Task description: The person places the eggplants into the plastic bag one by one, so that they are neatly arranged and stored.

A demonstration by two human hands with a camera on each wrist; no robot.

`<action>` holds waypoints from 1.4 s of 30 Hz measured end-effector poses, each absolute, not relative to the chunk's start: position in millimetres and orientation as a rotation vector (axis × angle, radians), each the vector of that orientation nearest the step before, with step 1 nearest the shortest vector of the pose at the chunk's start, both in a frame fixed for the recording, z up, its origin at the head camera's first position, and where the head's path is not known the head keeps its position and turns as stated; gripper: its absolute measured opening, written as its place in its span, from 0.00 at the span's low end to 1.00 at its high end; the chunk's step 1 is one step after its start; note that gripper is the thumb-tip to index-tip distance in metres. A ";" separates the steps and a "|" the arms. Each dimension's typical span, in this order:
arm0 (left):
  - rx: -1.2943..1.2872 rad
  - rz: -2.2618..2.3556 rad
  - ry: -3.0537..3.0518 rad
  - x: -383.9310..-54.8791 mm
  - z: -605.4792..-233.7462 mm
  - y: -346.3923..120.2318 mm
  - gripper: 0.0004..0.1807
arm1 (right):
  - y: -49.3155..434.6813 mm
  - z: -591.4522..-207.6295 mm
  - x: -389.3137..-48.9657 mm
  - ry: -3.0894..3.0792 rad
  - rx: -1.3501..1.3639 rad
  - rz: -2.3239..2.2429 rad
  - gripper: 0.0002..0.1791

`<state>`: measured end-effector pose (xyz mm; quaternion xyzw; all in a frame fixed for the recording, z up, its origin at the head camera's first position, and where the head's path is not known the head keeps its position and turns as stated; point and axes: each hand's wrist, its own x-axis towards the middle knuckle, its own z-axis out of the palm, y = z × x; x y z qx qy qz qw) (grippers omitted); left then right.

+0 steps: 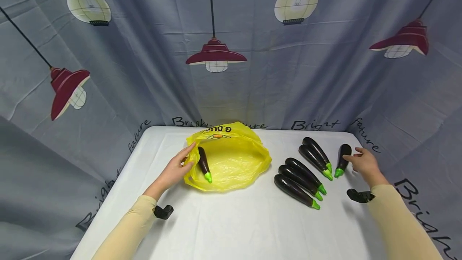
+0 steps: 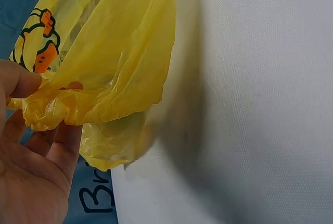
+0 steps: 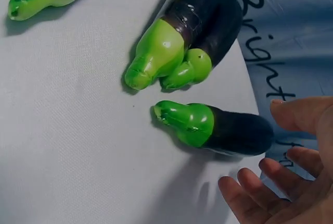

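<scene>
My left hand (image 1: pixel 177 167) pinches the left edge of a yellow plastic bag (image 1: pixel 234 159), thumb on one side of the film and fingers on the other. The bag's mouth gapes toward me, and one dark eggplant (image 1: pixel 203 161) with a green stem lies inside near that hand. At the far right, my right hand (image 1: pixel 366 165) reaches beside a single eggplant (image 1: pixel 344 157). In the right wrist view, thumb and fingers are spread around the blunt dark end of this eggplant (image 3: pixel 237 133), with a gap between them and its skin.
Left of that eggplant lies a pair of eggplants (image 1: pixel 314 153), and nearer me a row of three eggplants (image 1: pixel 294 187), stems pointing toward me. All rest on a white table (image 1: pixel 231 228). A grey-blue curtain (image 1: pixel 144 71) printed with lamps hangs behind and at both sides.
</scene>
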<state>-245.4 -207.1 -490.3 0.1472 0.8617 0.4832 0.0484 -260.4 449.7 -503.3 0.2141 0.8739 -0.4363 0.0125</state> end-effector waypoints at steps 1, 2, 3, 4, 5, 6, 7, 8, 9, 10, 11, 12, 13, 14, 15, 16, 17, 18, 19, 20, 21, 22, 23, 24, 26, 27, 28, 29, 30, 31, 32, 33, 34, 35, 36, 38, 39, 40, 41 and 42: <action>0.453 1.470 2.627 -245.4 -490.2 -207.2 0.37 | 451.8 -507.4 -262.9 2.701 0.701 -1.372 0.48; 0.456 1.470 2.625 -245.4 -490.2 -207.2 0.37 | 453.9 -511.3 -265.4 2.680 0.736 -1.382 0.49; 0.457 1.467 2.625 -245.3 -490.1 -207.3 0.37 | 455.4 -514.1 -267.2 2.660 0.765 -1.390 0.49; 0.460 1.466 2.625 -245.3 -490.1 -207.4 0.37 | 456.6 -515.7 -268.8 2.638 0.795 -1.402 0.49; 0.463 1.465 2.626 -245.3 -490.1 -207.5 0.37 | 458.0 -516.9 -269.9 2.620 0.817 -1.409 0.49; 0.464 1.465 2.627 -245.3 -490.2 -207.8 0.37 | 458.5 -517.4 -270.4 2.602 0.841 -1.418 0.48; 0.467 1.464 2.628 -245.3 -490.3 -208.0 0.37 | 458.8 -516.6 -270.4 2.580 0.861 -1.431 0.48; 0.469 1.466 2.627 -245.3 -490.4 -208.2 0.37 | 459.0 -515.5 -270.3 2.560 0.869 -1.448 0.49; 0.471 1.466 2.628 -245.2 -490.5 -208.5 0.37 | 459.4 -515.2 -270.0 2.550 0.869 -1.463 0.49; 0.475 1.468 2.629 -245.2 -490.6 -208.8 0.37 | 458.5 -513.4 -269.3 2.538 0.873 -1.478 0.49; 0.478 1.469 2.630 -245.1 -490.6 -209.1 0.37 | 457.6 -512.3 -268.4 2.529 0.871 -1.487 0.49; 0.478 1.469 2.632 -245.0 -490.6 -209.3 0.37 | 456.3 -511.4 -267.8 2.523 0.872 -1.496 0.48; 0.476 1.468 2.633 -244.9 -490.6 -209.1 0.37 | 455.3 -511.8 -267.5 2.522 0.875 -1.499 0.48; 0.473 1.467 2.634 -244.7 -490.6 -208.9 0.37 | 454.1 -512.4 -267.5 2.521 0.876 -1.507 0.48; 0.470 1.468 2.632 -244.6 -490.6 -208.7 0.37 | 453.0 -513.2 -267.9 2.521 0.881 -1.514 0.47; 0.468 1.466 2.632 -244.6 -490.7 -208.4 0.37 | 451.5 -513.4 -268.7 2.513 0.895 -1.523 0.47; 0.465 1.465 2.632 -244.5 -490.7 -208.2 0.37 | 451.3 -515.6 -270.4 2.512 0.905 -1.529 0.47; 0.462 1.463 2.633 -244.5 -490.8 -207.9 0.37 | 451.8 -518.8 -272.6 2.520 0.922 -1.528 0.46; 0.461 1.461 2.633 -244.5 -490.8 -207.7 0.37 | 452.8 -522.0 -275.0 2.521 0.936 -1.530 0.46; 0.461 1.460 2.634 -244.6 -490.9 -207.7 0.37 | 453.0 -523.9 -276.8 2.515 0.955 -1.535 0.46; 0.461 1.459 2.636 -244.6 -490.9 -207.7 0.37 | 453.7 -525.3 -278.3 2.513 0.958 -1.535 0.47; 0.460 1.457 2.638 -244.6 -490.8 -207.8 0.37 | 453.9 -526.4 -279.4 2.512 0.969 -1.531 0.47; 0.459 1.458 2.640 -244.5 -490.6 -207.8 0.37 | 453.4 -526.5 -279.5 2.512 0.971 -1.527 0.47; 0.458 1.457 2.642 -244.5 -490.4 -207.9 0.37 | 453.0 -525.9 -279.3 2.513 0.968 -1.522 0.47; 0.455 1.460 2.642 -244.3 -489.9 -208.0 0.37 | 451.0 -522.2 -277.7 2.500 0.953 -1.530 0.48; 0.455 1.463 2.641 -244.4 -489.6 -208.0 0.37 | 450.4 -520.5 -276.6 2.500 0.936 -1.532 0.49; 0.455 1.467 2.639 -244.4 -489.5 -208.0 0.37 | 449.4 -519.0 -275.5 2.499 0.930 -1.531 0.49; 0.457 1.469 2.636 -244.5 -489.3 -207.9 0.37 | 448.7 -517.4 -274.2 2.496 0.911 -1.535 0.49; 0.456 1.471 2.633 -244.5 -489.2 -207.8 0.37 | 448.5 -516.5 -273.3 2.489 0.898 -1.543 0.49; 0.457 1.472 2.631 -244.7 -489.1 -207.8 0.37 | 448.4 -516.1 -272.7 2.484 0.884 -1.548 0.49; 0.456 1.473 2.629 -244.7 -489.1 -207.6 0.37 | 448.0 -515.5 -272.1 2.481 0.872 -1.551 0.50; 0.455 1.473 2.628 -244.8 -489.1 -207.5 0.37 | 448.0 -515.7 -271.9 2.481 0.861 -1.552 0.50; 0.455 1.471 2.627 -244.9 -489.2 -207.5 0.37 | 447.5 -515.7 -271.7 2.481 0.854 -1.554 0.50; 0.454 1.469 2.627 -245.1 -489.2 -207.4 0.37 | 447.2 -516.0 -271.9 2.481 0.850 -1.556 0.50; 0.454 1.467 2.628 -245.2 -489.3 -207.4 0.37 | 446.8 -516.4 -272.1 2.484 0.846 -1.557 0.50; 0.456 1.465 2.629 -245.3 -489.5 -207.5 0.37 | 445.4 -516.4 -272.6 2.499 0.845 -1.542 0.49; 0.458 1.465 2.629 -245.3 -489.5 -207.6 0.37 | 444.4 -516.2 -272.8 2.504 0.846 -1.536 0.49; 0.459 1.464 2.629 -245.3 -489.6 -207.7 0.37 | 443.5 -516.0 -272.9 2.511 0.846 -1.529 0.49; 0.457 1.463 2.630 -245.2 -489.5 -207.8 0.37 | 442.7 -515.8 -273.2 2.516 0.846 -1.522 0.49; 0.457 1.462 2.631 -245.1 -489.5 -207.9 0.37 | 441.9 -515.6 -273.6 2.524 0.841 -1.517 0.48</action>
